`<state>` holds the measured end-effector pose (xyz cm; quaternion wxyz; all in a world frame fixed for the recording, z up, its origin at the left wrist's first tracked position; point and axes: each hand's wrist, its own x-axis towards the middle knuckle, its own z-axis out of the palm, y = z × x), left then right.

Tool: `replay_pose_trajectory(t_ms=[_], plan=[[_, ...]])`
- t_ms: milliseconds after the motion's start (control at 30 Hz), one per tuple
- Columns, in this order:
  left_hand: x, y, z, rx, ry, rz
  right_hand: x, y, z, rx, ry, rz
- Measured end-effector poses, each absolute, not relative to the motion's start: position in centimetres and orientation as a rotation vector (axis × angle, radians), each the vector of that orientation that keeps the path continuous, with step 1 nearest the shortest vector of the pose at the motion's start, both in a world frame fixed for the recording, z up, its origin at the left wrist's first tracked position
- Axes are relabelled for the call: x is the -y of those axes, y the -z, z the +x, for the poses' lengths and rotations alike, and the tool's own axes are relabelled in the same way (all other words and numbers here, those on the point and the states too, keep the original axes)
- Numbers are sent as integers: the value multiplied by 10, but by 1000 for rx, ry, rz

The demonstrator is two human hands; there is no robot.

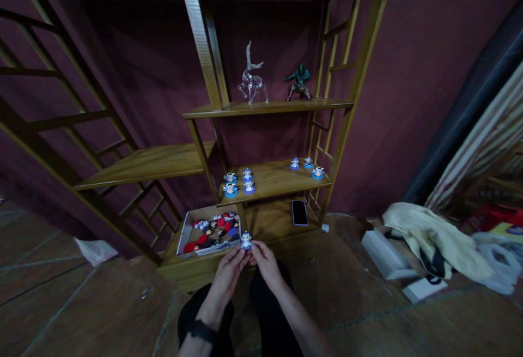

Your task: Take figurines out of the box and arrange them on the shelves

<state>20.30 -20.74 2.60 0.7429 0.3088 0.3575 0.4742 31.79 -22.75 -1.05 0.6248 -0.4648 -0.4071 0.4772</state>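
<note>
Between my left hand (232, 265) and my right hand (265, 261) is a small purple-and-white figurine (245, 240), upright, with the fingers of both hands closed at its base. Just left of it, a white cardboard box (182, 233) on the bottom shelf holds many small figurines in red, black, blue and white. On the shelf above, a group of purple figurines (249, 186) and blue-based figurines (231, 189) stands at the left end. Another purple figurine (295, 163) and two blue-based ones (317, 173) stand at the right end.
A phone (299, 213) lies on the bottom shelf. Higher up stand a clear deer ornament (252, 82) and a dark green-topped figure (300, 81). White boxes (386, 254), a cream cloth (433, 237) and a plastic bag (496, 261) lie on the floor at right; paper (96, 250) lies at left.
</note>
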Motion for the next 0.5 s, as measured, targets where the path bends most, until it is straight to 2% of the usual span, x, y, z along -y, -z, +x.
replay_pose_trajectory(t_ms=[267, 500], plan=[[217, -73, 219, -665, -1025, 526, 242, -47, 338, 962, -962, -1088], [226, -94, 215, -646, -995, 431, 259, -72, 336, 1156, -691, -1165]])
